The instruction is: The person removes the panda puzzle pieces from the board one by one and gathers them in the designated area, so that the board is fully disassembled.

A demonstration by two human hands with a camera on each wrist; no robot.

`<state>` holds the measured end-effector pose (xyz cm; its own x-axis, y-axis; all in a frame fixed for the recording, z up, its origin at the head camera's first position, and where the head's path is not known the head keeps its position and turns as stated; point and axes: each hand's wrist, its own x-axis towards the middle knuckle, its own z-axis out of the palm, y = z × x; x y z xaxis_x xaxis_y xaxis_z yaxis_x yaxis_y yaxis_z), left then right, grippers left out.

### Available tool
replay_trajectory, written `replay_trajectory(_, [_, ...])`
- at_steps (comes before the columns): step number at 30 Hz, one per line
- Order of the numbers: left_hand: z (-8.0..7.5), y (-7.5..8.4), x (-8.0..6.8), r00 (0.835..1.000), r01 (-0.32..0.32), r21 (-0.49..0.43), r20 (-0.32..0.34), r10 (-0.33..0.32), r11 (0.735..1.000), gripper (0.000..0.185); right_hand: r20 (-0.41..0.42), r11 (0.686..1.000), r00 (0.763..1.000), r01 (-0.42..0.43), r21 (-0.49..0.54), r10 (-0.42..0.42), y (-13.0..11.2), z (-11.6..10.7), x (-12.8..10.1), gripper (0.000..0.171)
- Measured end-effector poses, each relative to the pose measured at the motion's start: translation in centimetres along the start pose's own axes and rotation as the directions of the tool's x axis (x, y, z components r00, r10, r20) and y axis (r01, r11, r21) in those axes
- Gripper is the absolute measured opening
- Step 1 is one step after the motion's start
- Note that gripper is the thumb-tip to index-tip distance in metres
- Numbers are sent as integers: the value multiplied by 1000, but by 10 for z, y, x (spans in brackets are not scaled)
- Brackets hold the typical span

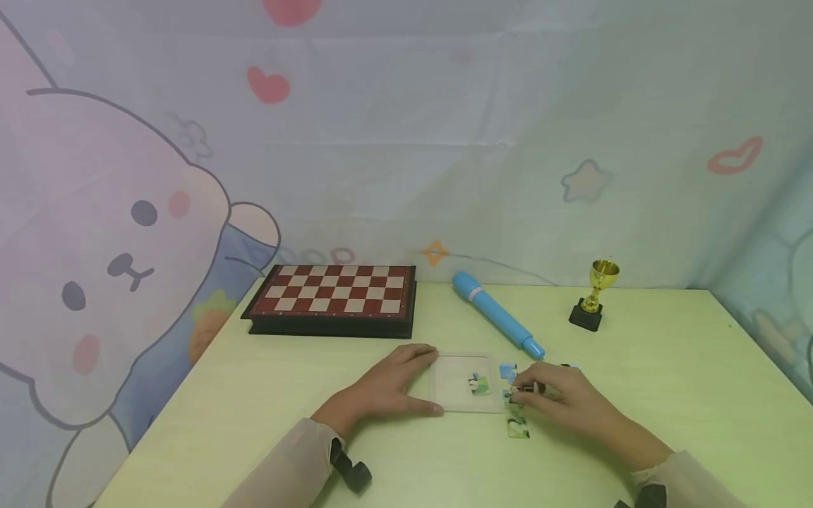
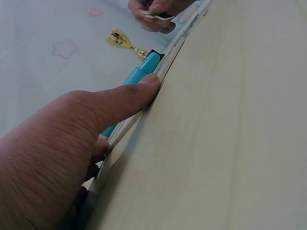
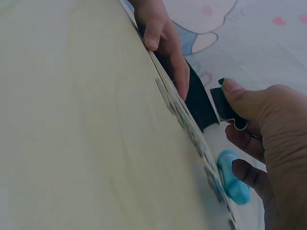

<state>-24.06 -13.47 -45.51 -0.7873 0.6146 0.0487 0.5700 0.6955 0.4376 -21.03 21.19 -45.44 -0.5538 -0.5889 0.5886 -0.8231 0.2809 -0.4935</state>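
My left hand (image 1: 396, 386) spans the left side of a shallow, pale puzzle tray (image 1: 454, 403), its thumb at the near corner and fingers at the far corner. In the left wrist view, its straight thumb (image 2: 129, 98) rests along the tray's edge. One green-and-white puzzle piece (image 1: 479, 384) lies inside the tray toward the right. Just beyond the tray's right edge, my right hand (image 1: 568, 398) pinches a jigsaw piece (image 3: 223, 104) between thumb and fingers, its dark side showing in the right wrist view. Loose pieces (image 1: 517, 427) lie beneath and beside that hand, some partly hidden.
A red-and-white checkered board box (image 1: 330, 324) stands at the back left. Behind the tray lies a thick blue pen-shaped object (image 1: 498, 315). A small gold trophy cup (image 1: 593, 296) on a black base stands at the back right. A printed cloth hangs behind the table (image 1: 686, 367).
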Motion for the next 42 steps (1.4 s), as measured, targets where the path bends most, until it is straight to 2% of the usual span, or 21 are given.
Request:
replay_trajectory(6, [-1, 1, 0, 1000, 0, -1, 0, 0, 1000, 103, -19, 997, 1000, 17, -70, -18, 2, -16, -22, 42])
replay_trajectory(9, [0, 0, 0, 1000, 1, 2, 0, -1, 1000, 104, -4, 997, 1000, 19, -75, -19, 4, -22, -31, 39])
replay_trajectory(16, [2, -3, 1, 1000, -9, 9, -8, 9, 1000, 104, -4, 989, 989, 149, -10, -149, 10, -24, -40, 42])
replay_trajectory(23, [0, -2, 0, 1000, -6, 13, -1, 6, 1000, 104, 51, 988, 990, 137, -70, -133, 11, -24, -41, 39])
replay_trajectory(26, [0, -1, 0, 1000, -9, 7, -1, 9, 1000, 103, 69, 989, 989, 136, -67, -131, 9, -27, -41, 28])
replay_trajectory(31, [1, -1, 1, 1000, -11, 8, -6, 11, 1000, 103, 111, 992, 991, 88, -88, -78, 6, -30, -42, 10])
replay_trajectory(34, [2, -3, 1, 1000, -11, 9, -7, 12, 1000, 103, 130, 989, 991, 63, -133, -45, 5, -30, -42, 11])
replay_trajectory(42, [2, -4, 0, 1000, -16, 10, -14, 16, 1000, 103, 136, 970, 991, 42, -241, -9, 6, -30, -44, 27])
